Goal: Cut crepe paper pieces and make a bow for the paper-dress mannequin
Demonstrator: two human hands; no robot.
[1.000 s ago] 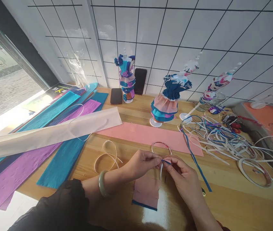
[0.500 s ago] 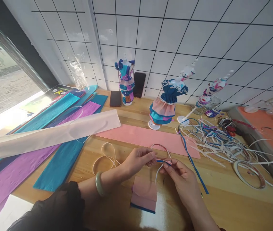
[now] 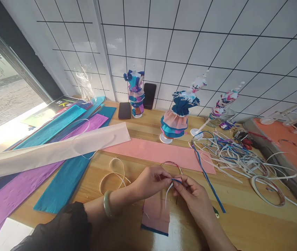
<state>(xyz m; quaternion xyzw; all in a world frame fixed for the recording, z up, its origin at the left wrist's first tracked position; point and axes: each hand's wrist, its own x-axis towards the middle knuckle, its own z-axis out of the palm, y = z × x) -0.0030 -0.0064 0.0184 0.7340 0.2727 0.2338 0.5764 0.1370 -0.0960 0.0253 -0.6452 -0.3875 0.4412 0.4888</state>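
Note:
Between my two hands is a small folded strip, pink with a blue edge. My left hand pinches its left end, and my right hand pinches the right end, the fingertips nearly touching. A thin white strip hangs down between the hands. Below them a pink paper piece with a dark blue lower edge lies on the wooden table. Just beyond my fingers a red and white ring is partly hidden. A long pink strip lies flat behind it.
Teal, purple and cream strips cover the left side. Dressed figures and two phones are at the back. Tangled thin strips and a roll lie on the right, beside an orange-topped box.
My hands have come closer together, and less of the folded strip shows between them. The view has tilted slightly, so the things at the back appear lower.

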